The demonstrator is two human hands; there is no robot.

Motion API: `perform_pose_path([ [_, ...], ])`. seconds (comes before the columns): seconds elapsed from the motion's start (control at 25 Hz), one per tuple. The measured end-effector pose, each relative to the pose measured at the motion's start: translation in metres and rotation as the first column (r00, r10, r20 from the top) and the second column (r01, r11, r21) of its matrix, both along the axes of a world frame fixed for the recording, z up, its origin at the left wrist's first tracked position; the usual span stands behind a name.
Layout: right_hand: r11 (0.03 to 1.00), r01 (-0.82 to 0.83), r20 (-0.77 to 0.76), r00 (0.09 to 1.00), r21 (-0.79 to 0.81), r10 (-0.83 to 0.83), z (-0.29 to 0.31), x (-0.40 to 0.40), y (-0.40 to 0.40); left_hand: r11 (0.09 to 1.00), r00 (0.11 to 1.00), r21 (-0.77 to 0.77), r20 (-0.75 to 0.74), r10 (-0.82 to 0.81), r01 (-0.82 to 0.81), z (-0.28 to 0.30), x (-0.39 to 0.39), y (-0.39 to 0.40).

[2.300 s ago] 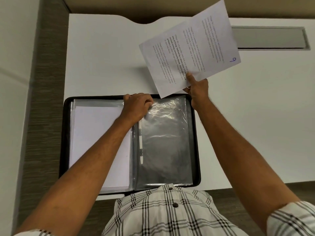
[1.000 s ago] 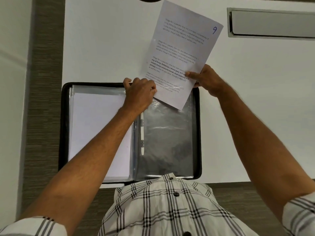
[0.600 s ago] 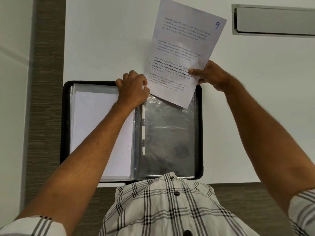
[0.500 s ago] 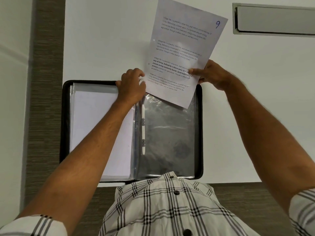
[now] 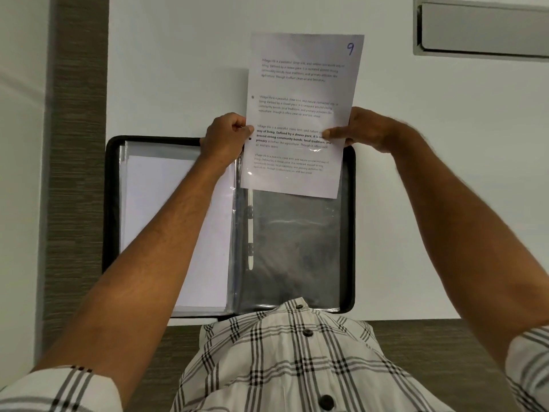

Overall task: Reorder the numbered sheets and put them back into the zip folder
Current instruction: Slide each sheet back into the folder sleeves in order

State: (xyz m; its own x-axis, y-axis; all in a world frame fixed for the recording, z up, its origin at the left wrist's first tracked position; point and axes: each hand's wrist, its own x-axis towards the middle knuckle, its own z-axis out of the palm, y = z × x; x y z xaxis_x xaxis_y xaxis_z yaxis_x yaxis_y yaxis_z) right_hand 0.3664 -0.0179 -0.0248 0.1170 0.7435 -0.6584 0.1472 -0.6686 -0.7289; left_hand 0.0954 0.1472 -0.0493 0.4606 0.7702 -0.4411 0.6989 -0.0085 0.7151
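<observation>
A black zip folder (image 5: 107,203) lies open on the white table. Its left half holds a stack of white sheets (image 5: 166,221) in clear sleeves. Its right half shows a clear plastic sleeve (image 5: 297,251) over dark backing, with a white spine strip beside it. A printed sheet marked 9 (image 5: 303,93) stands upright over the top of the right half, its lower part inside the sleeve's mouth. My left hand (image 5: 225,138) pinches the sheet's left edge. My right hand (image 5: 365,129) pinches its right edge.
The white table (image 5: 178,69) runs far and right of the folder. A grey recessed cable slot (image 5: 481,28) is set into it at the far right. A brown textured strip borders the table at left and front. My checked shirt covers the folder's near edge.
The sheet has turned from tilted to straight and slid down into the right sleeve. My left hand left the sleeve's top edge and took the sheet's left edge.
</observation>
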Motion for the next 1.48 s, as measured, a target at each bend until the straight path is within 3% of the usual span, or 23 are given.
perform_pose_path([
  [0.36, 0.979, -0.161, 0.105, 0.979, -0.125, 0.175, -0.001, -0.008, 0.007, 0.998, 1.0, 0.052, 0.001, 0.021, -0.021, -0.006, -0.002, -0.002],
  [0.56, 0.989, 0.103, 0.173, 0.978, 0.102, -0.12, 0.01, -0.015, 0.008, 0.98, 0.984, 0.13, -0.108, -0.14, 0.154, -0.003, -0.004, -0.003],
  [0.64, 0.983, 0.13, 0.188, 0.97, 0.128, -0.153, 0.011, -0.014, 0.007, 0.975, 0.978, 0.121, -0.115, -0.174, 0.187, -0.002, -0.004, -0.003],
  [0.84, 1.0, 0.016, 0.18, 0.983, 0.009, -0.017, 0.011, -0.013, 0.006, 1.0, 1.0, 0.03, -0.003, -0.006, 0.006, -0.005, -0.003, 0.001],
  [1.12, 0.967, -0.195, 0.164, 0.961, -0.162, 0.222, 0.006, -0.017, 0.008, 0.999, 0.998, 0.028, 0.046, 0.038, -0.039, -0.01, -0.004, 0.003],
  [1.2, 0.982, -0.153, 0.174, 0.97, -0.11, 0.17, 0.007, -0.018, 0.011, 0.999, 1.0, 0.044, 0.021, 0.022, -0.023, -0.013, -0.004, 0.003],
  [1.36, 0.989, 0.068, 0.254, 0.962, 0.129, -0.099, 0.008, -0.021, 0.016, 0.998, 0.999, 0.042, -0.022, -0.042, 0.043, -0.015, -0.007, 0.004],
  [1.48, 0.992, 0.021, 0.309, 0.949, 0.122, -0.058, 0.007, -0.02, 0.015, 1.0, 1.0, -0.012, 0.013, -0.021, 0.022, -0.012, -0.008, 0.002],
])
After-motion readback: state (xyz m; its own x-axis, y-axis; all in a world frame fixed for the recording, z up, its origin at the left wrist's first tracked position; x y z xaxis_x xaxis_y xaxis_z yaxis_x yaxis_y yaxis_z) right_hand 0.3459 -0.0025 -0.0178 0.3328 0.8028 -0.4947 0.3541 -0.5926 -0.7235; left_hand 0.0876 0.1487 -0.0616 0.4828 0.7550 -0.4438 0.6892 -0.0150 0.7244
